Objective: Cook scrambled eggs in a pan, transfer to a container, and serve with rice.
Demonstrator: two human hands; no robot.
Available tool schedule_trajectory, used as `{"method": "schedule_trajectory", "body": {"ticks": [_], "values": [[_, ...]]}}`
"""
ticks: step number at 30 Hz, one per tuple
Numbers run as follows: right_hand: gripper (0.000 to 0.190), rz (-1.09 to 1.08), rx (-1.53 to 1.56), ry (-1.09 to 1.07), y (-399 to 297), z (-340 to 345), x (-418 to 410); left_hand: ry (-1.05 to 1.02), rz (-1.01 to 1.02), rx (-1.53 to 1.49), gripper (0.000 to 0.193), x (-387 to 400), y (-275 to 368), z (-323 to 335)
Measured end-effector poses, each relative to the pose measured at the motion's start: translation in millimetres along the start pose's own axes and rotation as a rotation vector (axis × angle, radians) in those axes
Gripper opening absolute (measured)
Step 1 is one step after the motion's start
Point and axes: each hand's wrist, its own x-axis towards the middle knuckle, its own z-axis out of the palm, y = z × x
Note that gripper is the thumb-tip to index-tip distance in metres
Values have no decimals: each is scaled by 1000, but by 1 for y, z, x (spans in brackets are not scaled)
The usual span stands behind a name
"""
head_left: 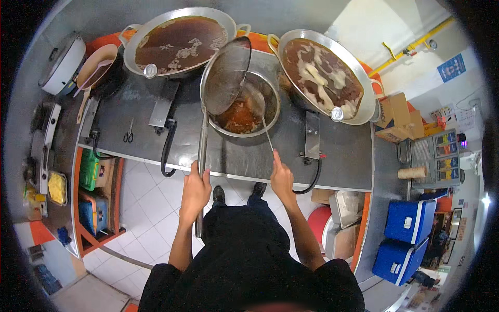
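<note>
My left hand (196, 189) grips the long metal handle of a round mesh strainer (228, 74), which is tilted over the left side of a steel pot (273, 124). In my right hand (282, 175) is the thin handle of a metal ladle (255, 102), its head down inside the pot. Reddish-brown residue with pale bits (241, 117) covers part of the pot's inside. Behind it to the left stands a wide two-handled pan (136, 64) of dark brown liquid with pale floating bits. To the right, a similar pan (364, 113) holds brown liquid streaked with pale foam.
Dial thermometers sit at the near rims of the left pan (150, 70) and right pan (337, 114). Scissors (128, 132) lie on the metal counter (249, 156). A saucepan (103, 58) stands left. Black hoses (167, 150) hang over the front edge. Blue coolers (407, 222) are stacked right.
</note>
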Motion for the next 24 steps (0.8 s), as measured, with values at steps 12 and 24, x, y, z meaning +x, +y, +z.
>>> {"method": "schedule_trajectory", "body": {"ticks": [12,24], "values": [[52,109,-166,8,15,17,-15,-78,-85,-115,28,6,-12,11],[42,220,821,-158,-29,-97,48,-345,-359,-590,24,28,-51,32]]}}
